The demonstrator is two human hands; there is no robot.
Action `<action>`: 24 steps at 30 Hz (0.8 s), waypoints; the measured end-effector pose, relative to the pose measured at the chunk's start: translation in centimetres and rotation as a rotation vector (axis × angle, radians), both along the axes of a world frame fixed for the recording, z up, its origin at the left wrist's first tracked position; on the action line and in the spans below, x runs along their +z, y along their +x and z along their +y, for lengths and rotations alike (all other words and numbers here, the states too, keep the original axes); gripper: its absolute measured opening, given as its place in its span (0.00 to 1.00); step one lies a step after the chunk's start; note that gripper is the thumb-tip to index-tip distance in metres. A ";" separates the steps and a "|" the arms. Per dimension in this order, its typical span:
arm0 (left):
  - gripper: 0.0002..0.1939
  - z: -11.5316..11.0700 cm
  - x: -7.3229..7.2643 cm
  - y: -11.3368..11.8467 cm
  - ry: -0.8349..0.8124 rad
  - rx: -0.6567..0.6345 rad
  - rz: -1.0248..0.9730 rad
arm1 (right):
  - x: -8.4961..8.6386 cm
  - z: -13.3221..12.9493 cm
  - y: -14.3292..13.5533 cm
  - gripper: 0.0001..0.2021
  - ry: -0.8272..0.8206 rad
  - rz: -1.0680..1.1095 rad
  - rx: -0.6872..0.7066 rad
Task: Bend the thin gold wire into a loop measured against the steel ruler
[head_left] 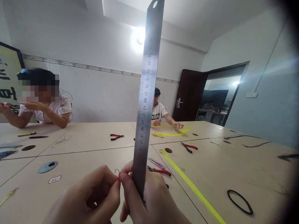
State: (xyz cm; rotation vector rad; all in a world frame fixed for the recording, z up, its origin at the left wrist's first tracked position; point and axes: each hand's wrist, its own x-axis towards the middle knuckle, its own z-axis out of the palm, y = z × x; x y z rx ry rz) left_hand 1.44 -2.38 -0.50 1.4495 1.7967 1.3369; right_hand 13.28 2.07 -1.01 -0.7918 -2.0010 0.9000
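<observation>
A long steel ruler point(146, 93) stands nearly upright, tilted slightly right, its lower end in my right hand point(151, 196). My right thumb and index finger are closed, their tips meeting those of my left hand point(93, 193). From that meeting point a small curved metal hook point(117, 171), like a fish hook, sticks up. My left thumb and forefinger pinch at its base; fingers hide the rest of it. Just beyond my right hand lie red-and-black pliers point(161, 170) and a purple-handled cutter point(156, 163), both partly covered by the ruler or hand.
A bundle of yellow line point(193, 186) runs along the table point(93, 155) at right. Other pliers point(189, 147) and a black loop point(240, 202) lie there too. Across sit two people; one point(161, 115) handles yellow strands. A grey oval lid point(47, 167) lies left.
</observation>
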 end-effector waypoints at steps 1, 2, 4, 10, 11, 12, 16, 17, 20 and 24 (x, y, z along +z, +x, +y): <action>0.18 0.0 0.1 0.0 -0.014 -0.007 -0.013 | 0.1 -0.1 0.0 0.11 -0.002 0.004 -0.015; 0.18 -0.1 0.2 0.0 -0.032 -0.013 -0.030 | 0.1 -0.3 0.0 0.12 -0.007 0.006 -0.026; 0.17 0.0 0.5 -0.1 -0.072 -0.023 -0.063 | 0.1 -0.4 0.0 0.12 -0.042 0.006 -0.034; 0.15 0.0 1.1 -0.3 -0.121 -0.038 -0.120 | -0.5 0.0 0.0 0.13 -0.061 0.025 -0.008; 0.15 0.1 1.1 -0.3 -0.134 -0.040 -0.129 | -0.7 0.1 -0.1 0.13 -0.057 0.019 -0.008; 0.15 0.1 1.2 -0.3 -0.148 -0.045 -0.139 | -0.9 0.2 -0.1 0.13 -0.064 0.009 -0.013; 0.15 0.2 1.1 -0.4 -0.166 -0.058 -0.183 | -1.4 0.1 -0.1 0.15 -0.125 -0.019 -0.038; 0.15 0.2 1.1 -0.4 -0.156 -0.061 -0.185 | -1.4 0.1 -0.1 0.16 -0.133 -0.017 -0.038; 0.15 0.3 1.3 -0.5 -0.131 -0.106 -0.204 | -1.3 0.0 -0.1 0.17 -0.119 -0.014 -0.034; 0.17 0.3 1.5 -0.5 -0.177 -0.125 -0.211 | -0.8 0.0 -0.2 0.17 -0.120 -0.022 -0.083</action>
